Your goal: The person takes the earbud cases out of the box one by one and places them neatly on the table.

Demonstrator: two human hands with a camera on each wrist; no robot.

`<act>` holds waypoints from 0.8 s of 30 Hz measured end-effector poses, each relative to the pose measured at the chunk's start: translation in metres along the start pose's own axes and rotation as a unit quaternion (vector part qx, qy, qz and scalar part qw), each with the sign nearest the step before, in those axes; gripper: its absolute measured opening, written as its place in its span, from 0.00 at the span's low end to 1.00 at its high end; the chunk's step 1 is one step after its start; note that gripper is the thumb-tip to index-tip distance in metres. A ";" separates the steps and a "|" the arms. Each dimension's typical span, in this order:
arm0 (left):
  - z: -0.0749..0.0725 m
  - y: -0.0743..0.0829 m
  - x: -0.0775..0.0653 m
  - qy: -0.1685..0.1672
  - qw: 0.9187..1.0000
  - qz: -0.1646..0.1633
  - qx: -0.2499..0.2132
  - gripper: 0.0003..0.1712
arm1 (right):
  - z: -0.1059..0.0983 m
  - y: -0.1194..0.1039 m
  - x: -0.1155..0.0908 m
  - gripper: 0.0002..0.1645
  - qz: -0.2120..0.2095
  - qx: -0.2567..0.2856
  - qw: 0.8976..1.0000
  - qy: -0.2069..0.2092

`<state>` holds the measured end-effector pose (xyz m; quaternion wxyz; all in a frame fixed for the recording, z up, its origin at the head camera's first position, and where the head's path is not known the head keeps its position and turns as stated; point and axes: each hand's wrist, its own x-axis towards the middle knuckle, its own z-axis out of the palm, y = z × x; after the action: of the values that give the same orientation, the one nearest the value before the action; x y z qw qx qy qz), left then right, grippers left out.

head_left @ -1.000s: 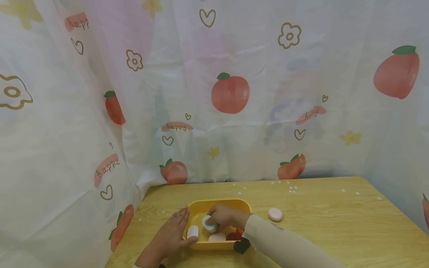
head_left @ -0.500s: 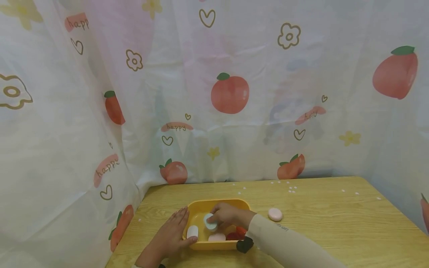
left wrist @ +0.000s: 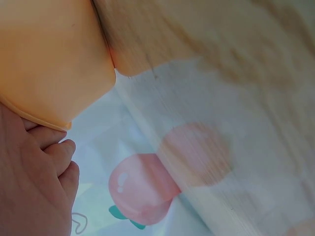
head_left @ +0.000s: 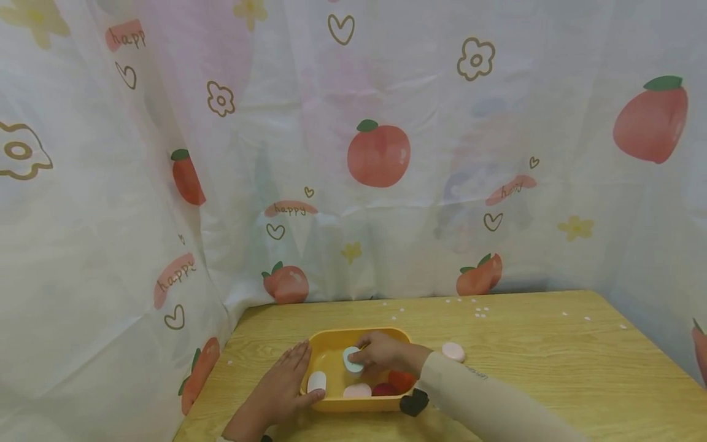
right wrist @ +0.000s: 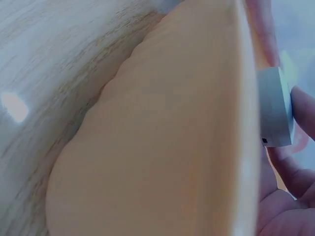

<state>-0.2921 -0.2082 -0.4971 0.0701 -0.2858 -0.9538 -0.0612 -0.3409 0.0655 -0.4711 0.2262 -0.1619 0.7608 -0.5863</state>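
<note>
A yellow tray (head_left: 331, 404) stands near the table's front edge. Along its left side lies my left hand (head_left: 278, 385), fingers straight against the rim and thumb at the front corner. My right hand (head_left: 383, 351) pinches a pale mint round puck (head_left: 352, 360) between thumb and fingers, over the inside of the tray. In the right wrist view the puck (right wrist: 275, 108) shows a flat face and a small dark slot in its side. Inside the tray are a white rounded piece (head_left: 317, 382), a pale pink piece (head_left: 358, 390), a dark red piece (head_left: 383, 390) and an orange-red piece (head_left: 401, 379).
On the wooden table (head_left: 525, 356), a pale pink round piece (head_left: 453, 352) lies right of the tray, partly behind the right forearm. Several tiny white bits (head_left: 479, 313) are scattered toward the back. A printed curtain (head_left: 386, 245) encloses the back and sides.
My right hand has drawn a little to the right and away with the mint puck, whose flat face now shows more. The left hand and tray have stayed put.
</note>
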 end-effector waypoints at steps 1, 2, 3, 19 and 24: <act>0.000 0.000 0.000 -0.001 1.000 -0.001 0.000 0.55 | 0.000 -0.001 -0.001 0.17 0.001 0.002 1.000 0.000; 0.000 0.000 0.000 -0.002 1.000 -0.001 0.001 0.55 | -0.001 -0.001 -0.002 0.17 0.004 0.007 1.000 0.002; 0.000 0.000 0.000 -0.002 1.000 -0.001 0.002 0.55 | -0.001 -0.002 -0.003 0.17 0.004 0.010 1.000 0.002; -0.001 0.000 0.000 -0.015 1.000 -0.007 0.002 0.55 | -0.014 -0.011 -0.017 0.16 0.001 0.013 1.000 0.020; -0.001 0.001 0.000 -0.016 1.000 -0.007 0.001 0.55 | -0.024 -0.017 -0.022 0.18 -0.005 -0.008 1.000 0.022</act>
<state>-0.2921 -0.2076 -0.4961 0.0551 -0.2803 -0.9567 -0.0562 -0.3356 0.0918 -0.4461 0.2055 -0.1548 0.7691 -0.5850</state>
